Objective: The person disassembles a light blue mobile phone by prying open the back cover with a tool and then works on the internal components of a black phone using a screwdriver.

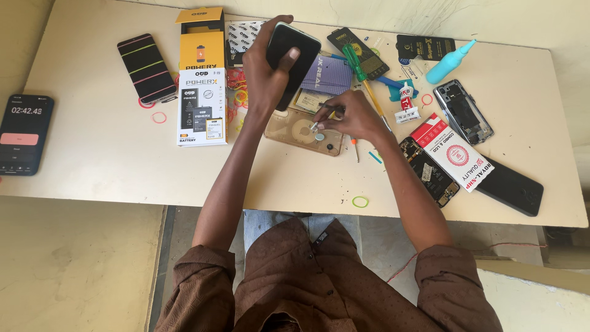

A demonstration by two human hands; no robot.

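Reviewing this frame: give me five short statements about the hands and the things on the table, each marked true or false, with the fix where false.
1. The left hand holds a dark phone lifted off the table. True.
2. The right hand holds the green-handled screwdriver. False: that screwdriver lies on the table; the right hand pinches a thin tool over the clear phone case.
3. A teal squeeze bottle lies near the far right of the table. True.
4. A phone showing a timer sits at the table's right edge. False: it sits at the left edge.
5. A green rubber band lies near the table's front edge. True.
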